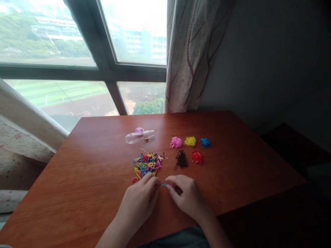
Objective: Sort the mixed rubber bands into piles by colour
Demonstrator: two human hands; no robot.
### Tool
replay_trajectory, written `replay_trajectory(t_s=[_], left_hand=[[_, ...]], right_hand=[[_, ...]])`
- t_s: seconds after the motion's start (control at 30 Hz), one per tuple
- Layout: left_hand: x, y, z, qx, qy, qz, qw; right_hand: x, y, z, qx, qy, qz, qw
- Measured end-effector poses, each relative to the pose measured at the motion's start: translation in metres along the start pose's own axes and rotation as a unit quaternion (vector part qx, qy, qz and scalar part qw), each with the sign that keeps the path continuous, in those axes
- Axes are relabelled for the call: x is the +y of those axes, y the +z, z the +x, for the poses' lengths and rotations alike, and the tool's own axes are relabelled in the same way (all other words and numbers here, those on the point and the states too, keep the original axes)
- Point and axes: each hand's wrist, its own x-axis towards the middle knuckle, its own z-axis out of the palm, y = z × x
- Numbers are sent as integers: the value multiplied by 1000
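Note:
A small blue pin [163,185], pear-shaped like a bulb safety pin, is stretched level between my hands. My left hand [141,197] pinches its left end with closed fingers. From the other side, the thumb and forefinger of my right hand [186,193] close on its right end. Just beyond my left hand lies a mixed heap of coloured pins [147,164], its near edge partly hidden by the fingers. Sorted piles stand to the right: pink pins [176,142], yellow pins [190,141], blue pins [205,142], black pins [181,159] and red pins [197,157].
A clear bottle [134,138] lies on its side behind the mixed heap, with something pink at it. The brown wooden table [90,179] meets a window at the back. Patterned curtains [191,55] hang beside the window.

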Motion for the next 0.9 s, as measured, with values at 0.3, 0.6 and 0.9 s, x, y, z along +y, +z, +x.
replay_trajectory(t_s=[0.3,0.6,0.9], left_hand=[[1,-7,2,82,6,-14,997],[41,-29,85,62,53,13,997],[108,-1,215,-39,120,53,991]], right_hand=[[0,1,2,7,7,-5,1000],[0,1,4,-3,17,-31,999],[1,5,3,-7,41,-33,999]])
